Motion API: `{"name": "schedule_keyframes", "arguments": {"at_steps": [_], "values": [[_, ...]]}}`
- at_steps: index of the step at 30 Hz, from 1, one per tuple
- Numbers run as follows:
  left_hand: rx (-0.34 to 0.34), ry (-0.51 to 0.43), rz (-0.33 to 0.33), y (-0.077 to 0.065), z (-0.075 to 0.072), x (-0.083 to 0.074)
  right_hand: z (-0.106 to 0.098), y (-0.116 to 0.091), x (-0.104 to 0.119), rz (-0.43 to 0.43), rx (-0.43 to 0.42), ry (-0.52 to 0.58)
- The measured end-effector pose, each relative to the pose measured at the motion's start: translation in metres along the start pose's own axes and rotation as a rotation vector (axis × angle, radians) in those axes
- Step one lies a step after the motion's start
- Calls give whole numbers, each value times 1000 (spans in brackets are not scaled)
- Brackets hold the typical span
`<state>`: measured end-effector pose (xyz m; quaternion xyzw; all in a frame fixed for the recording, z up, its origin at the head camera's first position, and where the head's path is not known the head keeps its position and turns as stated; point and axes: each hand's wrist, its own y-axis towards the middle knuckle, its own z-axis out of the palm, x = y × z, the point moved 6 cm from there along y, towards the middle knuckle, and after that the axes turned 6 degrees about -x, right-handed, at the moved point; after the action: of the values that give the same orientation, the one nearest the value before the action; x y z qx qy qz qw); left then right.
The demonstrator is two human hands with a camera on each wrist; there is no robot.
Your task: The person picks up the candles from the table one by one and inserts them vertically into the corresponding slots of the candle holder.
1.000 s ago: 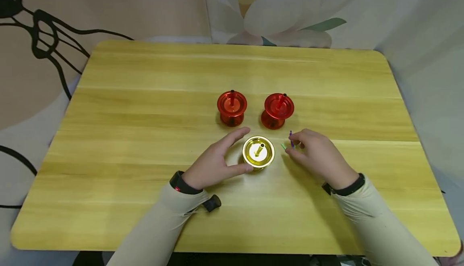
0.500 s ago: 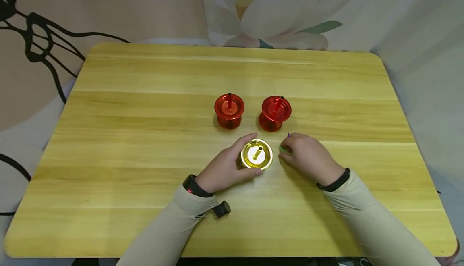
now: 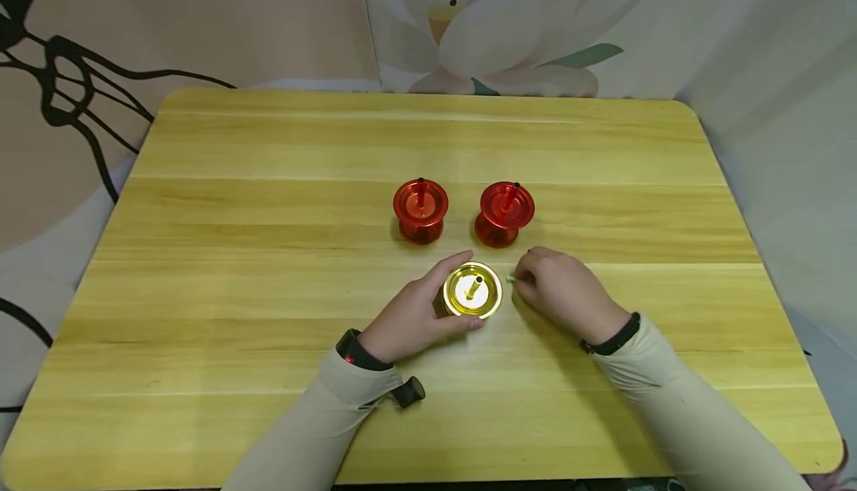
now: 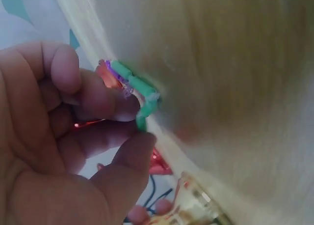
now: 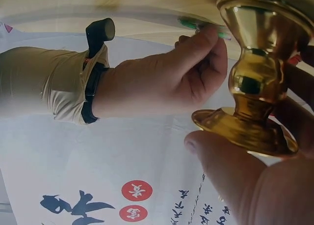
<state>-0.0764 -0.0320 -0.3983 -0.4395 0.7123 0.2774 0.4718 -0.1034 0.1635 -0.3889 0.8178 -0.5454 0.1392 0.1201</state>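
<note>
My left hand point(image 3: 408, 320) grips a gold candle holder point(image 3: 472, 309) that has a dish top and a centre spike. Its thumb lies on the near side and its fingers on the far side. In the right wrist view the candle holder's flared ends and narrow waist show, with fingers point(image 5: 299, 102) around it. Just to the right, my right hand point(image 3: 569, 294) pinches a beaded bracelet point(image 4: 142, 87) of green tube beads and small purple beads between thumb and fingertips, as the left wrist view shows. Its fingers hide part of the bracelet.
Two red candle holders, one at left point(image 3: 420, 212) and one at right point(image 3: 505, 212), stand behind the gold one. All are on a wooden table point(image 3: 268, 253). Curtains point(image 3: 281, 22) hang behind it.
My left hand has moved right and its fingers have closed around the gold candle holder. The right hand has come slightly nearer to it, and less of the bracelet shows. The head view has shifted slightly.
</note>
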Motion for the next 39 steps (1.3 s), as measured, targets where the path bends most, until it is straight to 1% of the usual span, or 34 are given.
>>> {"name": "schedule_keyframes", "arguments": {"at_steps": [3,10,18,26,30,35,39], "values": [[2,0,-1,0,0,0,-5,-1,-2,40,-28,81],[5,5,-5,2,1,2,-24,-6,0,129,-116,330],[3,-4,-2,1,0,2,-42,-10,6,125,-224,483],[3,-5,2,1,0,2,-55,-11,21,171,-298,656],[1,-15,6,1,0,2,-61,-11,35,129,-336,722],[-3,-20,24,1,0,3,-72,-11,53,29,-392,735],[-2,-23,19,1,1,4,-75,-11,63,-30,-399,748]]}}
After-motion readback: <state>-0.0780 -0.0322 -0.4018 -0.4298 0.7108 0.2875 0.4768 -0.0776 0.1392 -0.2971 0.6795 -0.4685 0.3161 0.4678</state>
